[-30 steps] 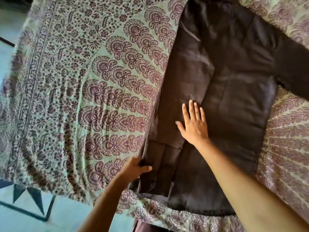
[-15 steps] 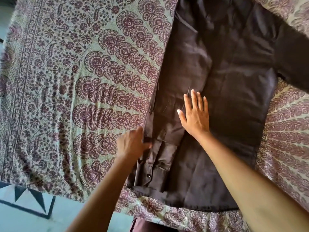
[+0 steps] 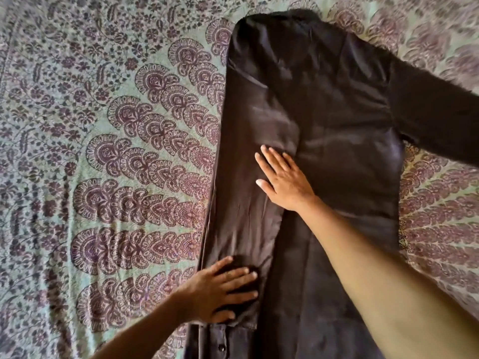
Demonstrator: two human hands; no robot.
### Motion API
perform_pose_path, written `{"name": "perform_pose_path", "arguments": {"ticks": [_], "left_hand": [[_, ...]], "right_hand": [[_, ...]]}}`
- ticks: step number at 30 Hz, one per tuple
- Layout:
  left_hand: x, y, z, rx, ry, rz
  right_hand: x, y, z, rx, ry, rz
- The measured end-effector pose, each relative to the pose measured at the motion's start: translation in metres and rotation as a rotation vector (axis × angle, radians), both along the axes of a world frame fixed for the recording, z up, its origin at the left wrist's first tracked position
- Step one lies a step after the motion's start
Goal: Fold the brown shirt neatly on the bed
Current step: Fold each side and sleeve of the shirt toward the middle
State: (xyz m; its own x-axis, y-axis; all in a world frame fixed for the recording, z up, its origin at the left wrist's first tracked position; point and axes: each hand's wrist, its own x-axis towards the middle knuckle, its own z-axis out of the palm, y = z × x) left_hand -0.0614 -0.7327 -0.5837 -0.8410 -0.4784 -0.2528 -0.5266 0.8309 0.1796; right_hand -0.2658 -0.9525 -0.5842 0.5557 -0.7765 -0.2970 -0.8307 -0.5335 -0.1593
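I see the brown shirt point(image 3: 337, 104) laid flat on the bed point(image 3: 116, 156). Its long axis runs away from me: the shoulder end lies far beyond both sets of fingers, and the hem end comes toward me and leaves the bottom of the view. The axis leans a little, with the far end tipped to the right.

The left side of the shirt is folded inward as a long strip, and both hands lie on that strip. The left hand point(image 3: 215, 294) rests flat near the strip's outer edge. Its fingers point(image 3: 238, 272) are straight and slightly spread, pointing right across the cloth; they press and hold nothing. Just on my side of those fingers I can make out a cuff point(image 3: 220, 338) with a small button point(image 3: 221, 347).

The right hand point(image 3: 282, 180) lies flat farther up the strip, beside its inner edge. Its fingers point(image 3: 274, 158) are straight and close together, pointing away and to the left, and they grip nothing.

Well to the right of the right fingers, the other sleeve point(image 3: 435, 120) sticks out sideways, still unfolded, and passes out of view. To the left of the left fingers lies the green and purple patterned bedspread point(image 3: 145, 211).
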Motion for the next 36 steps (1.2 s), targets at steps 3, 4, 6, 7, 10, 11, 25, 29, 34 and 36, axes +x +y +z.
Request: {"name": "perform_pose_path", "arguments": {"ticks": [3, 4, 6, 7, 10, 11, 25, 29, 34, 36], "left_hand": [[0.008, -0.009, 0.008, -0.034, 0.075, -0.09], [0.005, -0.029, 0.012, -0.066, 0.106, -0.028], [-0.004, -0.086, 0.011, -0.126, 0.162, 0.161], [-0.007, -0.119, 0.008, -0.129, 0.155, 0.255], [-0.013, -0.19, 0.0, -0.092, 0.019, 0.307], [-0.014, -0.193, -0.005, -0.087, -0.015, 0.261], [-0.018, -0.288, 0.005, -0.208, 0.235, 0.495], [-0.02, -0.37, -0.015, -0.157, -0.001, 0.249], [0.008, -0.449, -0.016, -0.163, -0.015, 0.237], [0.006, -0.468, -0.016, -0.178, 0.003, 0.307]], "right_hand": [[0.004, -0.009, 0.005, -0.121, -0.144, -0.048], [0.007, -0.015, 0.006, -0.17, -0.204, -0.074], [0.011, -0.029, 0.006, -0.223, -0.247, -0.151], [0.011, -0.035, 0.005, -0.222, -0.23, -0.187], [0.004, -0.045, -0.005, -0.116, -0.107, -0.203], [0.0, -0.047, -0.008, -0.084, -0.075, -0.187], [0.002, -0.034, -0.017, -0.139, -0.026, -0.4], [0.002, -0.034, -0.017, -0.135, 0.012, -0.411], [0.004, -0.035, -0.017, -0.115, 0.002, -0.412], [0.003, -0.036, -0.018, -0.102, -0.004, -0.424]]}}
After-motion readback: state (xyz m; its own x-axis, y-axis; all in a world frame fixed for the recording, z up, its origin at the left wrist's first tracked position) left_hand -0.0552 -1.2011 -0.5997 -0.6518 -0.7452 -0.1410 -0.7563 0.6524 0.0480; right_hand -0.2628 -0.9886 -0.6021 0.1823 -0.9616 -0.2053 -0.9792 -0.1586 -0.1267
